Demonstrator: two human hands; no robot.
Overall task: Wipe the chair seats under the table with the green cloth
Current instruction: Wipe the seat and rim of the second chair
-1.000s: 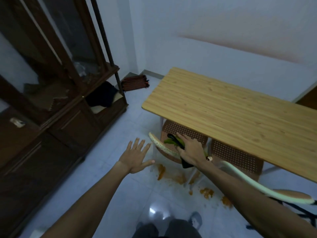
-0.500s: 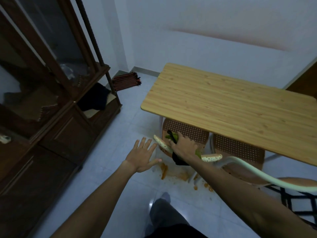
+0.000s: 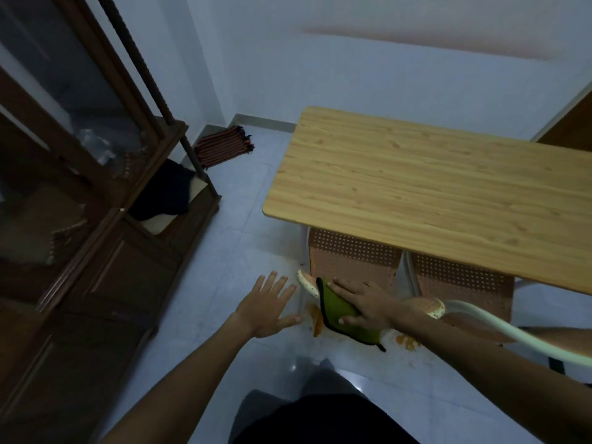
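The right hand [image 3: 365, 304] lies flat, pinning the green cloth [image 3: 339, 315] apparently onto the chair seat [image 3: 352, 254] just beyond it for wiping pressure; the left hand [image 3: 267, 304] hovers beside it, spread and empty.

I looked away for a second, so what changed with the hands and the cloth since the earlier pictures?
The right hand has pulled the green cloth back toward the seat's near edge; the cloth was bunched under the fingers, now it is spread flat, partly overhanging. The left hand stays open and empty over the floor. Table and chairs unmoved.
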